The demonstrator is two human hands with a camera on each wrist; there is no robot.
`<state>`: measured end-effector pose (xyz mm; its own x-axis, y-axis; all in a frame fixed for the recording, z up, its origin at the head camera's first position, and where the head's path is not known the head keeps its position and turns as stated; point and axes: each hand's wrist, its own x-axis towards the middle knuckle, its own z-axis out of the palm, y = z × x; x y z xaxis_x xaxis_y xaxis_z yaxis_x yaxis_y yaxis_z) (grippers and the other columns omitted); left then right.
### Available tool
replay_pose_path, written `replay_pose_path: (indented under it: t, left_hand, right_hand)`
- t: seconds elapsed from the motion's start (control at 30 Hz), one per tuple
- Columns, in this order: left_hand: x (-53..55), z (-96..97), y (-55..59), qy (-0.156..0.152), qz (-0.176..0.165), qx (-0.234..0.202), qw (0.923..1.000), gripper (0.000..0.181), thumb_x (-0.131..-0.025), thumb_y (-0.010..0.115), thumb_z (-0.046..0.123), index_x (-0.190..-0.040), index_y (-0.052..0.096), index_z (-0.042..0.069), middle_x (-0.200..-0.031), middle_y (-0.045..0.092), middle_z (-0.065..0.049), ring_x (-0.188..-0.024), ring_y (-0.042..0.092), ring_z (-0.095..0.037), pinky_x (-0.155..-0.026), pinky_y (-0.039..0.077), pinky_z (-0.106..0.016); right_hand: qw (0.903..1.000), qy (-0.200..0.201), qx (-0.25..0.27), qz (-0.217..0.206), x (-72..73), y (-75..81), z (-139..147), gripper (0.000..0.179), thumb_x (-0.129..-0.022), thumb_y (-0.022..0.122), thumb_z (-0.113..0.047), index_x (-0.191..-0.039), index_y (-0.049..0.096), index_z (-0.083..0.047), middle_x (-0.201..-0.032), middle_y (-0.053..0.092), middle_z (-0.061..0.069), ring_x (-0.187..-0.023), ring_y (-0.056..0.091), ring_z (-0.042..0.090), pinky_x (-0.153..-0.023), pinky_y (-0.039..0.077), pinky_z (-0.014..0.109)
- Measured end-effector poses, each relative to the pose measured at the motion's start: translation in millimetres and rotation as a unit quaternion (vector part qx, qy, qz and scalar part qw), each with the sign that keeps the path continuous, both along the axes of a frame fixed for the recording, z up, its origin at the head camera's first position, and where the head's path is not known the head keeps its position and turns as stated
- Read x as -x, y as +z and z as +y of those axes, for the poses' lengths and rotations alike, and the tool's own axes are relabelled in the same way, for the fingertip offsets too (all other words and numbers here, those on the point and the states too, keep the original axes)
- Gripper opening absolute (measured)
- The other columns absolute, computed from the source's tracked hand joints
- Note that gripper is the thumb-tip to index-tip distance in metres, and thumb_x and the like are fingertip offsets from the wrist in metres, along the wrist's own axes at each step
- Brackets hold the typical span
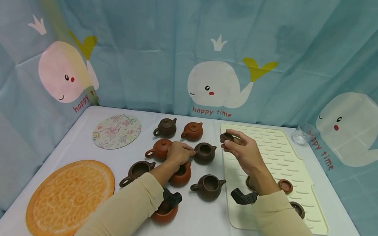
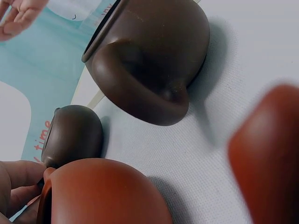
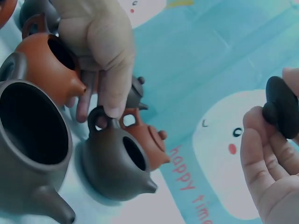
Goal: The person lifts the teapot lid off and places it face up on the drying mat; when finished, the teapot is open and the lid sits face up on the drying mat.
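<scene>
3 lids (image 1: 285, 186) lie on the pale mat (image 1: 277, 162). Farther off, the left hand (image 1: 179, 153) pinches the handle (image 3: 95, 112) of a dark teapot (image 1: 204, 158) on the table (image 1: 199, 225). A bit farther, the right hand (image 1: 245, 149) holds up a dark lid (image 1: 227, 137). 2 teapots (image 1: 166, 128) sit at the back.

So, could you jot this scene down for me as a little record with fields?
Left hand: pinches the handle of a dark open teapot
Right hand: holds a small dark lid, raised
Lids on: one dark teapot and two reddish teapots
Loose: three round lids on the cream mat
Far left: round floral mat
Near left: round bread-patterned mat
Far right: clear glass
</scene>
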<state>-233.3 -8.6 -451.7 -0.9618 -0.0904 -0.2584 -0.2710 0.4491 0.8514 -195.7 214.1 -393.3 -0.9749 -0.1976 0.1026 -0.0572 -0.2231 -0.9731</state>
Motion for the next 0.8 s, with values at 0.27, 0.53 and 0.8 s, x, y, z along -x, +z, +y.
replay_pose_path:
  t: [0.27,0.53,0.8]
  left_hand:
    - [-0.1,0.9,-0.7,-0.004,0.002,-0.001,1.0000,0.006,-0.083,0.077,0.015,-0.088,0.079,0.012,-0.098,0.067,-0.002,-0.105,0.054,-0.025,-0.089,0.044,-0.041]
    - [0.0,0.2,0.8,-0.004,0.001,0.002,1.0000,0.006,-0.084,0.076,0.016,-0.088,0.079,0.013,-0.101,0.066,-0.003,-0.107,0.052,-0.026,-0.091,0.042,-0.043]
    - [1.2,0.4,1.8,-0.005,-0.006,0.003,1.0000,0.006,-0.084,0.076,0.017,-0.088,0.079,0.013,-0.104,0.065,-0.004,-0.107,0.052,-0.026,-0.090,0.042,-0.042]
  right_hand:
    - [0.9890,-0.039,-0.135,0.046,-18.8,18.2,24.2,0.048,-0.088,0.071,-0.005,-0.132,0.053,0.001,-0.112,0.064,0.009,-0.102,0.063,0.020,-0.082,0.051,0.030]
    - [0.9722,-0.068,-0.209,0.081,-33.9,29.8,52.9,0.045,-0.089,0.070,-0.007,-0.132,0.055,-0.005,-0.116,0.059,0.009,-0.105,0.061,0.013,-0.081,0.050,0.024]
    - [0.9637,-0.082,-0.237,0.093,-43.5,36.7,80.6,0.046,-0.090,0.069,-0.006,-0.134,0.054,-0.005,-0.121,0.056,0.008,-0.108,0.059,0.009,-0.081,0.050,0.022]
